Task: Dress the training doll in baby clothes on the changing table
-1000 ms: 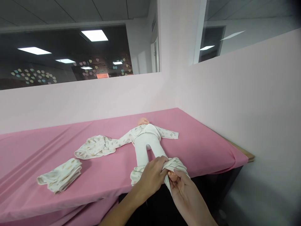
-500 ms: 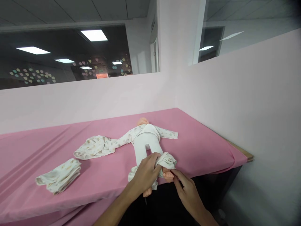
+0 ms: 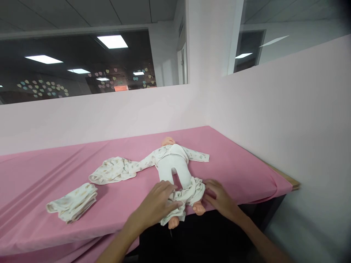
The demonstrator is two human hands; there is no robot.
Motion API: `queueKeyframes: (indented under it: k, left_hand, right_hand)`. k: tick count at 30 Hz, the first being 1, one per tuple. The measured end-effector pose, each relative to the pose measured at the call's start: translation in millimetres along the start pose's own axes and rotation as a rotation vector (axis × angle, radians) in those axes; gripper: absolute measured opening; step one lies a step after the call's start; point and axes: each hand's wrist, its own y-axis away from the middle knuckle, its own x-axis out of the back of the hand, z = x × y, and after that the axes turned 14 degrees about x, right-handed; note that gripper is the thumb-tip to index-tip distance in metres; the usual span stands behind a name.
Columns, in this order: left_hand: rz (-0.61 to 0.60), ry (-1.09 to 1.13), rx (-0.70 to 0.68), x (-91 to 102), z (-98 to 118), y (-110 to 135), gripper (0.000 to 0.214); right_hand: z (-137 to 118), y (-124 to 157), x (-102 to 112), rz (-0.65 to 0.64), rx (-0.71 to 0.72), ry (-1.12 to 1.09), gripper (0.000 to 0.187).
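A baby doll lies on its back, its feet at the table's near edge. It wears a patterned long-sleeved top, and its legs are white. Patterned baby trousers are bunched around both lower legs, with the bare feet sticking out below. My left hand is closed around the trousers at the left leg, thumb over the cloth. At the right leg, my right hand has its fingertips closed on the outer edge of the trousers.
A pink sheet covers the table. To the left lie a folded patterned cloth and a crumpled patterned garment. White walls stand behind and on the right. Dark space shows below the near edge.
My left hand has moved from the right leg to the left one. My right hand has gone from the right foot up to the trousers' outer side. The right trouser leg sits less rolled.
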Motion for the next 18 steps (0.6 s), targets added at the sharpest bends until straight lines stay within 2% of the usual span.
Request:
queueKeyframes:
  k: [2,4,7,10,12,15,17,18]
  left_hand:
    - [-0.069,0.057,0.098,13.8,-8,4,0.027]
    - [-0.127,0.102,0.165,22.8,-15,6,0.026]
    - [-0.164,0.141,0.208,24.2,-19,6,0.020]
    - [-0.162,0.179,0.190,15.8,-22,3,0.012]
    - [-0.116,0.244,0.172,9.1,-26,0,0.012]
    - [0.096,0.378,0.218,1.6,-37,-9,0.011]
    - [0.219,0.478,0.266,-1.7,-44,-18,0.012]
    - [0.238,0.541,0.282,-3.1,-47,-23,0.013]
  right_hand:
    - [-3,-5,16,-0.004,-0.162,-0.108,0.024]
    - [-7,-11,26,0.044,-0.246,-0.102,0.028]
    - [-23,-24,28,0.042,-0.188,-0.061,0.029]
    - [-47,-42,19,-0.103,-0.069,-0.047,0.028]
    - [-60,-53,11,-0.248,0.013,0.001,0.027]
    - [-66,-65,2,-0.474,0.118,0.069,0.024]
    - [-62,-71,-3,-0.521,0.147,0.056,0.021]
    - [-59,-74,-5,-0.505,0.138,0.029,0.020]
